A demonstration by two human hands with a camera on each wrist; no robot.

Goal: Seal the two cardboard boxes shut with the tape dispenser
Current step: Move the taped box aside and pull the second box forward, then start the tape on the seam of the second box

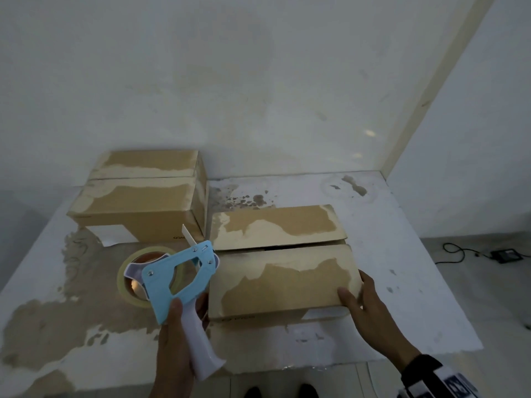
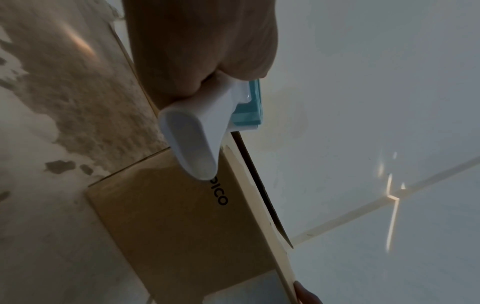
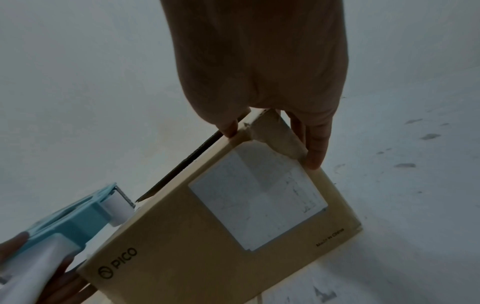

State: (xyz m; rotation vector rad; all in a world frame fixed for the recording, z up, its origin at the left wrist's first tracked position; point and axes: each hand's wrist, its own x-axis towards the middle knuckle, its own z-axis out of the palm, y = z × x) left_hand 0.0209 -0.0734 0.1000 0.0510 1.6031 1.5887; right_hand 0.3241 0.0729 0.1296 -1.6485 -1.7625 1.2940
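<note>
My left hand [image 1: 178, 334] grips the white handle of a blue tape dispenser [image 1: 178, 277], its head at the left edge of the near cardboard box [image 1: 283, 280]. The tape roll [image 1: 135, 271] hangs on the dispenser's left side. The near box's two top flaps are folded down, with a dark gap between them. My right hand [image 1: 359, 294] holds this box's near right corner, thumb on top, fingers along the side. In the right wrist view the thumb [image 3: 228, 125] and fingers [image 3: 315, 148] clamp that corner. A second cardboard box [image 1: 143, 191] stands at the back left, flaps down.
The boxes stand on a white table [image 1: 388, 254] with worn brown patches, pushed against a white wall. A black cable and small device [image 1: 505, 255] lie on the floor to the right. The table's front edge runs just below my hands.
</note>
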